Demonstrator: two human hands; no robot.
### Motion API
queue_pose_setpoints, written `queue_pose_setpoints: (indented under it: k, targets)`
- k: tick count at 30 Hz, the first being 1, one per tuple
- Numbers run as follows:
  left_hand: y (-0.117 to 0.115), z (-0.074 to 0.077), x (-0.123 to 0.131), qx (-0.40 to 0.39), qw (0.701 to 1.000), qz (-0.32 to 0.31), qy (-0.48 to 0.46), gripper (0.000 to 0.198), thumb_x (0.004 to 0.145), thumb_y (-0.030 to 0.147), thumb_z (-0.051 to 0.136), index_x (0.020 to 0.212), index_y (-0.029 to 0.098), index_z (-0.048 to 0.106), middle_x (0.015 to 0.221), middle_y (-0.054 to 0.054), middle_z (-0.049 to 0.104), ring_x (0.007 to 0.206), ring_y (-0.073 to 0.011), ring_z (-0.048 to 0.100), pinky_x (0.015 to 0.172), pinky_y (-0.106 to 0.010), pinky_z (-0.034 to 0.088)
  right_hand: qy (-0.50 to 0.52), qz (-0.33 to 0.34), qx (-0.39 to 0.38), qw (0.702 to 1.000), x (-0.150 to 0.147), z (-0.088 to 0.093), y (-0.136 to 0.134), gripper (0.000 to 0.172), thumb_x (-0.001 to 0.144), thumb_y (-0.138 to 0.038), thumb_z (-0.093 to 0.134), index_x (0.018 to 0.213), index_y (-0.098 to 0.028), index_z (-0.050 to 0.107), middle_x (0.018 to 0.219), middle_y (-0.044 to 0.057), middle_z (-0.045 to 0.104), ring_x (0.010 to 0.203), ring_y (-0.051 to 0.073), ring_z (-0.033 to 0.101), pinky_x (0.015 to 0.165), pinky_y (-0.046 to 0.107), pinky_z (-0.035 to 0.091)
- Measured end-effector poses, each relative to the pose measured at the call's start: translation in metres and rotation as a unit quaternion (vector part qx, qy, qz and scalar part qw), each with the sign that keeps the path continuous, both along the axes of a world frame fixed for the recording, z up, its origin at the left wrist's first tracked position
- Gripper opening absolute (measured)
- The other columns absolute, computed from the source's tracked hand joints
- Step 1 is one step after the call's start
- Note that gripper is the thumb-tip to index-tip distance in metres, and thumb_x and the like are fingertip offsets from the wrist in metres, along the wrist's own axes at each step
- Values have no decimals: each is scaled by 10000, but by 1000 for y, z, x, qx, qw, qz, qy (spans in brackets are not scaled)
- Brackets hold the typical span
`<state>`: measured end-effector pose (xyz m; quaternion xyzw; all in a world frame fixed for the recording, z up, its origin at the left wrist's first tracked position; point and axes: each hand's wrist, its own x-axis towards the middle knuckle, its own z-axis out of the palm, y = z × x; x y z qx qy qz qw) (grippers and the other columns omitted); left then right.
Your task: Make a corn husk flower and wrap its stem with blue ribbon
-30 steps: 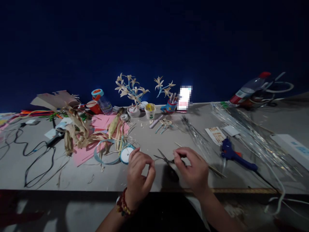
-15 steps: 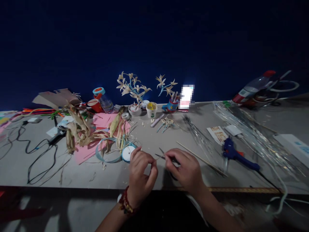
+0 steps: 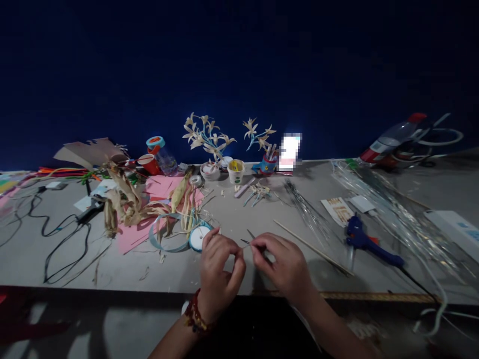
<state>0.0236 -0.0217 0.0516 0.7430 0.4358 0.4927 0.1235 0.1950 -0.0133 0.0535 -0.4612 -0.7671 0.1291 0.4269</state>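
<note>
My left hand (image 3: pixel 221 264) is closed in a pinch, thumb against forefinger, on one end of a thin pale strand (image 3: pixel 245 247). My right hand (image 3: pixel 282 264) pinches the same strand from the other side, its fingertips just a short gap away. Slightly open scissor blades (image 3: pixel 250 234) poke out beside the right fingertips; the rest of the scissors is mostly behind that hand, and whether it touches them I cannot tell. Left of the left hand are a blue ribbon spool (image 3: pixel 197 237) with a white centre and a loose ribbon loop (image 3: pixel 155 239).
Dried corn husks (image 3: pixel 125 199) lie over pink paper (image 3: pixel 130 237) at the left. Husk-flower stems (image 3: pixel 205 137) stand behind, near a paper cup (image 3: pixel 236 172). To the right are a stick (image 3: pixel 312 247), wires (image 3: pixel 305 204), a blue glue gun (image 3: pixel 361 237) and a bottle (image 3: pixel 392 137).
My right hand has moved slightly left, closer to my left hand along the strand. My left hand keeps its pinch, and the scissor blades stay about where they were.
</note>
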Motion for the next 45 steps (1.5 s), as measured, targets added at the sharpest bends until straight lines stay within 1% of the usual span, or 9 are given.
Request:
queue_pose_setpoints:
  k: [5,11,15,19,24,28,33,38,45]
  targets:
    - [0,-4,-3,3,1000,17,-8,154,855,62,531,822,211,552,746,9,607,734,-162,602,1015,-474,430,23,-90,16,996,21,-4,2,89,923,-173,555,859,-215,600,781,17,684,692,171,650,688,283,492]
    - [0,-4,1,6,1000,3,-8,154,865,60,544,825,208,541,747,16,614,720,-153,600,1018,-476,429,52,13,-30,998,2,8,-7,118,879,-167,593,990,-200,619,890,31,686,729,153,652,702,268,517]
    - [-2,-3,1,12,1000,9,-6,157,858,55,550,823,208,542,750,17,615,712,-150,595,1014,-476,432,25,8,-8,1000,-1,6,-5,94,902,-147,564,845,-210,604,737,2,653,680,158,623,667,277,482]
    - [-3,-4,-1,9,1000,18,-8,159,860,57,539,816,209,544,744,13,602,724,-156,595,1004,-475,439,35,-40,9,999,9,5,-1,88,905,-146,558,856,-210,593,765,10,661,691,158,622,678,280,481]
    - [-1,-6,2,11,1000,10,-7,157,862,62,547,824,212,529,743,18,607,721,-152,597,1012,-482,436,64,21,-37,997,5,8,-5,119,849,-145,587,949,-203,615,839,24,670,713,154,641,672,262,512]
    - [-2,-7,3,4,1000,4,-2,141,863,76,535,851,217,541,762,7,625,741,-167,613,1016,-488,440,67,6,-8,998,-4,5,-6,110,890,-140,557,815,-212,594,715,2,639,658,149,606,640,265,484]
    - [-1,-4,5,-3,1000,7,6,176,855,127,559,1005,219,564,895,-42,684,876,-219,648,1024,-502,440,44,7,28,999,-4,4,-5,105,880,-140,561,815,-209,604,720,19,661,679,168,618,648,280,496]
    - [0,-1,11,-1,1000,-2,-7,154,861,78,530,897,221,574,789,0,655,753,-173,626,1039,-497,435,27,7,44,999,-5,5,-6,119,883,-133,556,812,-217,602,735,28,685,708,181,649,678,297,521]
    - [8,-18,0,16,998,55,-15,148,851,74,534,847,217,571,762,4,654,754,-172,634,995,-467,488,47,-9,79,996,0,-5,-6,119,876,-102,572,860,-218,594,753,34,678,728,187,653,687,307,536]
